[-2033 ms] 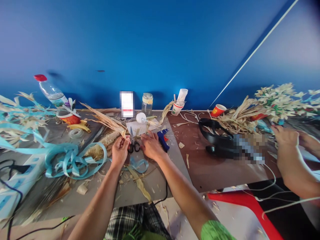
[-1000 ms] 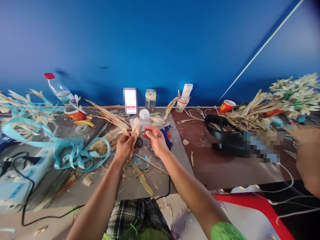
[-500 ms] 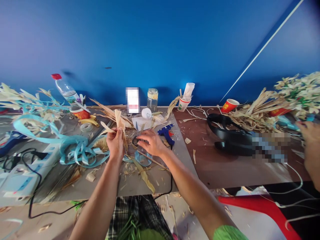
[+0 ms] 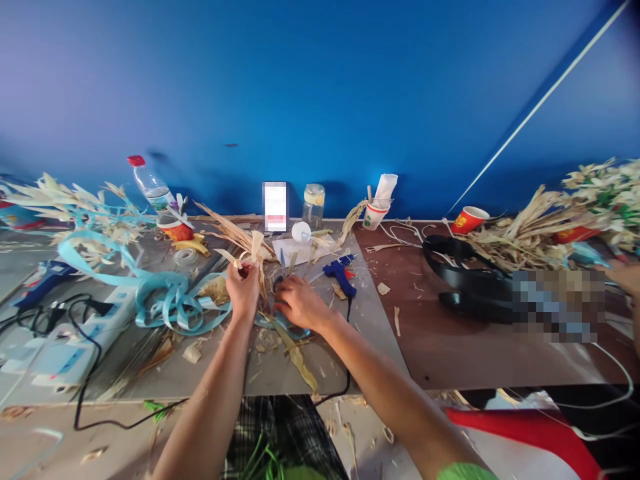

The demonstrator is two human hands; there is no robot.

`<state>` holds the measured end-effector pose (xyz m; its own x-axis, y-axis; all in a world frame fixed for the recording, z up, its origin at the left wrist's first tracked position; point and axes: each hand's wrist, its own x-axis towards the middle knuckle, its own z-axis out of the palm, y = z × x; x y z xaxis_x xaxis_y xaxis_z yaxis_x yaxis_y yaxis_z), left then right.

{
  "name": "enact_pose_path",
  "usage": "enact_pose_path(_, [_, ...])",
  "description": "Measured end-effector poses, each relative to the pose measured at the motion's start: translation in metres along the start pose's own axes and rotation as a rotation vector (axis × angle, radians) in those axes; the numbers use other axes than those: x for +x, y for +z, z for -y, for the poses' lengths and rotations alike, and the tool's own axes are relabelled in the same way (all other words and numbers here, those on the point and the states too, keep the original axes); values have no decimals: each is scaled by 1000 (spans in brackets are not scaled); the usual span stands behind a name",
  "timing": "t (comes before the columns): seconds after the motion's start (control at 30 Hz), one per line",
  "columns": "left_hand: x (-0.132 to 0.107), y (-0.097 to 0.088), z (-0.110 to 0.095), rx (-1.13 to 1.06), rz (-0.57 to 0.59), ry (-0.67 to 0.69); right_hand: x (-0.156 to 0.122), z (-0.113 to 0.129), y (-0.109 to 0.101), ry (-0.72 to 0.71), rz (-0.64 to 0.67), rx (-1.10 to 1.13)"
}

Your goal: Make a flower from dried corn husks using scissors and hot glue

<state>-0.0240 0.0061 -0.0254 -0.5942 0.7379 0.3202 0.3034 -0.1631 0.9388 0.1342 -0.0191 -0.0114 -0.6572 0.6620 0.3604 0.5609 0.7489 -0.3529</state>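
Observation:
My left hand (image 4: 243, 288) is closed around pale strips of dried husk (image 4: 257, 247), which stand up above the fingers; a narrower strip points left. My right hand (image 4: 301, 303) hovers low over the table just to the right, fingers bent and apart. A dark ring-shaped piece (image 4: 277, 283) lies by its fingertips; I cannot tell if they touch it. Under that hand shows light blue ribbon (image 4: 295, 331), and nearer me a long greenish husk strip (image 4: 299, 360). A blue glue gun (image 4: 340, 272) rests to the right of my right hand.
Tangled blue ribbon (image 4: 167, 303) and a white power strip (image 4: 95, 333) lie left. A bottle (image 4: 150, 183), a glass jar (image 4: 314, 203) and a paper cup (image 4: 376, 215) stand behind. Black headgear (image 4: 467, 287) sits right, where another person's hand (image 4: 627, 277) shows.
My right hand has come down slightly, and the thin stick seen beneath it before is now out of sight. My left hand keeps its hold on the husk strips. The view has shifted a little.

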Motion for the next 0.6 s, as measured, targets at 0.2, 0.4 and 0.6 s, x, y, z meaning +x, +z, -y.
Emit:
enact_pose_path(0.2, [0,-2,-1,105,-51,-15,-2,-15,0,136,-218,150])
enact_pose_path(0.4, [1,-4,-3,124,-60,-16,-2,2,7,-62,50,7])
enact_pose_path(0.6, [4,-6,-1,168,-66,0,-4,8,4,-108,145,-43])
